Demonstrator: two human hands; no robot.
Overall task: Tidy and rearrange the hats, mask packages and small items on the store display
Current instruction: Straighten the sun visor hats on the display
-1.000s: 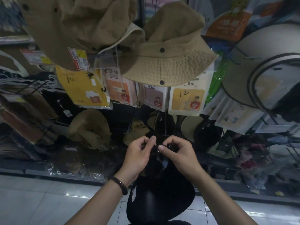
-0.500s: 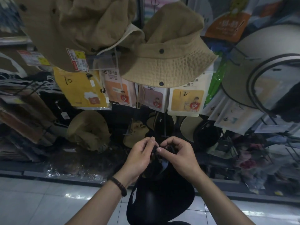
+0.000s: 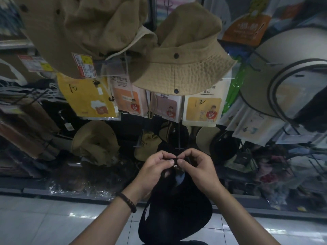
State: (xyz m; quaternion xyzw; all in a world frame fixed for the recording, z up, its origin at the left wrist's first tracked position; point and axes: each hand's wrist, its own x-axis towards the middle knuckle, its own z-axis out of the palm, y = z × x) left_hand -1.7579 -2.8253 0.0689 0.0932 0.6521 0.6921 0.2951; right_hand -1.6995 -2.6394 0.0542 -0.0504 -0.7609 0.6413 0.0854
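A black hat [image 3: 177,209] hangs below my two hands in front of the display. My left hand [image 3: 155,170] and my right hand [image 3: 198,168] pinch its top edge side by side, thumbs nearly touching, right below a dark metal display hook [image 3: 179,140]. Whether the hat touches the hook is hard to tell in the dim light. Above hang two tan bucket hats, one at the upper left [image 3: 85,30] and one at the centre [image 3: 184,55]. Under them hang packages: a yellow one [image 3: 86,99] marked 10 and a white-yellow one [image 3: 203,108] marked 12.
More tan hats [image 3: 95,140] sit low on the rack at left of my hands. A large pale wide-brim hat [image 3: 283,68] with a dark band fills the right side. Black caps and plastic-wrapped goods crowd the lower right. White floor tiles [image 3: 44,221] lie below the rack.
Both hands have risen slightly with the black hat's top edge toward the hook, and the thumbs have drawn closer together.
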